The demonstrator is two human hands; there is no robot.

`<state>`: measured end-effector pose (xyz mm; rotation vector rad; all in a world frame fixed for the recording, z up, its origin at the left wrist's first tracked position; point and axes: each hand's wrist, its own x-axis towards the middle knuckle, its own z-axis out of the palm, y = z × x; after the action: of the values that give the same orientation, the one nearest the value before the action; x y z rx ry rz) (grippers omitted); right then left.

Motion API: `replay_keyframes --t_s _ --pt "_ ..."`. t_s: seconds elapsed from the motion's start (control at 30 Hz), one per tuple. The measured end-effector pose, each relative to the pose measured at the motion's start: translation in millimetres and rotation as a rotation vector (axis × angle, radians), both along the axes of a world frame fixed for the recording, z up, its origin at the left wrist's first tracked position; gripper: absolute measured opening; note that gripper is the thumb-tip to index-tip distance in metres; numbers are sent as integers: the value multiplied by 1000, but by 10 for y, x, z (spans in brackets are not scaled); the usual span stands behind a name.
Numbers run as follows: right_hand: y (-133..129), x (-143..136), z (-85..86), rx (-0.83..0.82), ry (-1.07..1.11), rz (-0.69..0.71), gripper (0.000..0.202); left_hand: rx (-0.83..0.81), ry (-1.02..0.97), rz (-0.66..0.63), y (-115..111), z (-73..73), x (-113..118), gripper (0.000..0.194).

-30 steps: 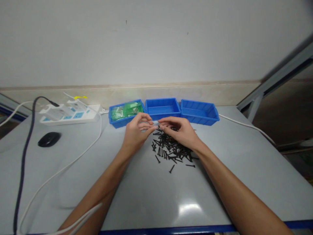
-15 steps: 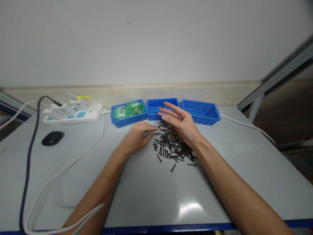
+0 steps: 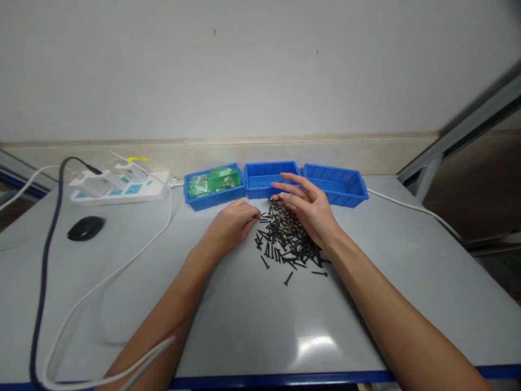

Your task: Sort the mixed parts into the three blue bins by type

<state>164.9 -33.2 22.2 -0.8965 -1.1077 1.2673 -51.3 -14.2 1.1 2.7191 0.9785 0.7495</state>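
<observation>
A heap of dark screws [image 3: 285, 239] lies on the grey table, with a few loose ones at its near side. My left hand [image 3: 238, 220] is at the heap's left edge, thumb and fingertips pinched together around the end of a screw. Over the heap's upper right is my right hand [image 3: 311, 206]; its upper fingers are spread, while thumb and index finger come together near a small dark screw. Behind the heap stands the middle blue bin [image 3: 264, 191], with a few small dark things on its floor.
The left blue bin [image 3: 211, 202] holds green packets [image 3: 223, 179]. The right blue bin [image 3: 345, 198] stands beside the middle one. A white power strip [image 3: 122, 194], black mouse [image 3: 86, 228] and cables are at the left.
My left hand's fingertips have closed together at the heap's edge. My right hand has shifted slightly right and down, and its thumb and index finger have drawn closer.
</observation>
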Motion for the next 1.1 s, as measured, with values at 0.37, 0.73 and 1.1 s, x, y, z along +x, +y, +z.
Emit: replay_keyframes --t_s 0.37,0.73,1.1 --pt "66 75 -61 23 -116 -34 26 -150 -319 63 -49 70 79 10" --pt "-4 53 14 -92 -247 178 28 -599 -822 56 -103 132 206 17" --pt "-15 67 40 -187 -142 171 30 -340 -593 72 -105 144 158 12"
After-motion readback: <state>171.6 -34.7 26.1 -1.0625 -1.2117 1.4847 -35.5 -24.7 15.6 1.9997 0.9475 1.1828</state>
